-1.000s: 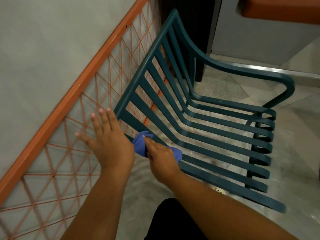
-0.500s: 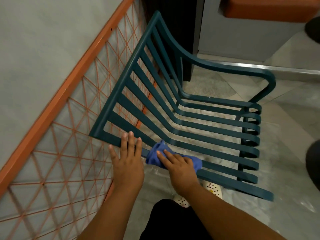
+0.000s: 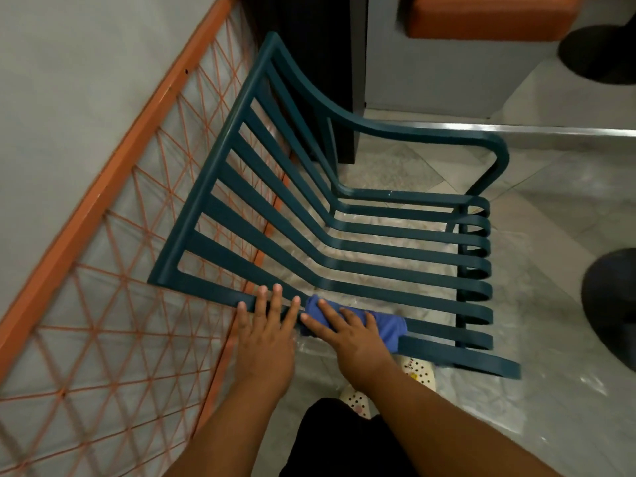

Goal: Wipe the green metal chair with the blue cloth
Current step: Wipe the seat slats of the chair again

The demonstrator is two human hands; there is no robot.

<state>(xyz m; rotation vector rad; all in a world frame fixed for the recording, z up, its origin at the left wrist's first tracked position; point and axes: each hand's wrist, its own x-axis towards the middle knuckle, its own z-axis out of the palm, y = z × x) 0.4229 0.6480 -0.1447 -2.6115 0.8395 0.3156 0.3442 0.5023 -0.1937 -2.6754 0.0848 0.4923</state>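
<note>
Head view, looking down. Both forearms are cut off by the lower edge, and a dark garment [image 3: 344,442] at bottom centre hides the floor beneath it. White footwear with dark dots [image 3: 418,368] shows only in part, below the right wrist. Two black rounded shapes [image 3: 609,304] at the right edge are cut off and cannot be identified. The legs of the dark green slatted metal chair [image 3: 344,242] are mostly hidden under its seat.

The floor is pale grey polished stone tile [image 3: 550,208]. At left an orange metal frame with thin triangular wire mesh [image 3: 103,270] stands before a grey wall. An orange upholstered cushion [image 3: 492,15] lies along the top edge above a grey panel.

The chair stands just beside the mesh frame, its back towards it. The bunched blue cloth [image 3: 385,325] lies on the nearest slat, where back bends into seat. The right hand [image 3: 347,335] presses flat on the cloth, fingers spread, not closed around it. The left hand [image 3: 268,335] is open, its fingertips resting on the same slat just beside the cloth.
</note>
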